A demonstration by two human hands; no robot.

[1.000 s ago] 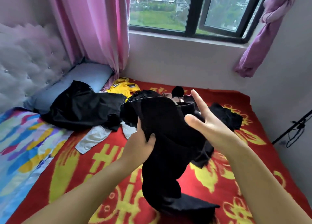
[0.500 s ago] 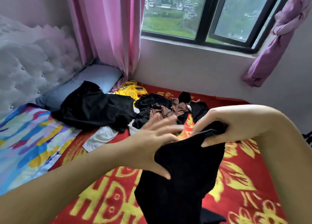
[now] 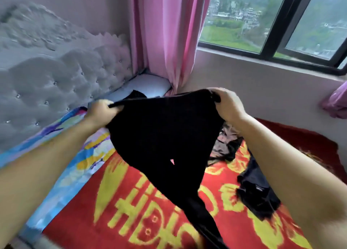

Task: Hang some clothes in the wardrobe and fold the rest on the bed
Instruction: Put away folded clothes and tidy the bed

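Where half a second before only the right hand [image 3: 226,106] pinched it, both hands, the left hand [image 3: 101,110] included, now gripped the soft black garment [image 3: 163,134], stretched taut above the red-and-yellow patterned bed [image 3: 131,211], apparently ready for folding.

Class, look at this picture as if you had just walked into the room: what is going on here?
A person stands over a bed, holding a black garment stretched between both hands. The left hand grips one top corner and the right hand grips the other, so the cloth hangs down towards the red and yellow blanket. More dark clothes lie unfolded on the blanket on the right. Nothing looks folded yet.
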